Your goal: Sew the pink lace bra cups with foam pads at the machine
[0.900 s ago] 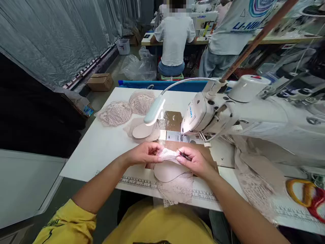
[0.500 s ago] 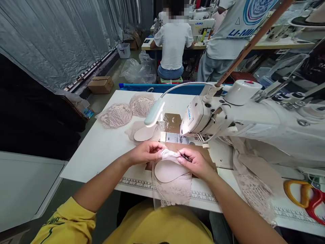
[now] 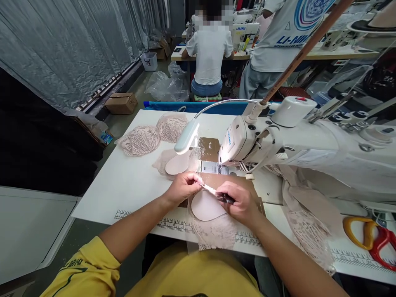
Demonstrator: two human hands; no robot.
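Observation:
My left hand [image 3: 185,189] pinches the upper edge of a pale pink lace bra piece [image 3: 216,234] at its left end. A smooth oval cup pad [image 3: 206,207] shows on this piece, and its lace hangs over the table's front edge. At the other end of the stretched edge, my right hand [image 3: 240,203] is closed around dark thread snips [image 3: 228,199], against the fabric. Its fingers hide the blades and whether it also grips the lace. Just behind the hands is the sewing machine [image 3: 236,142], its needle area apart from the piece.
Two lace cups [image 3: 140,140] and another padded piece [image 3: 177,164] lie on the white table [image 3: 123,185]. A lamp [image 3: 187,136] hangs over it. More lace [image 3: 305,214] and orange-and-red-handled scissors [image 3: 360,233] are at right. Two people [image 3: 210,53] are beyond the table.
The lace edge between my hands has turned to a thin slanting line. My right hand has rolled over, showing more of the snips' dark handle; my left hand has shifted slightly right.

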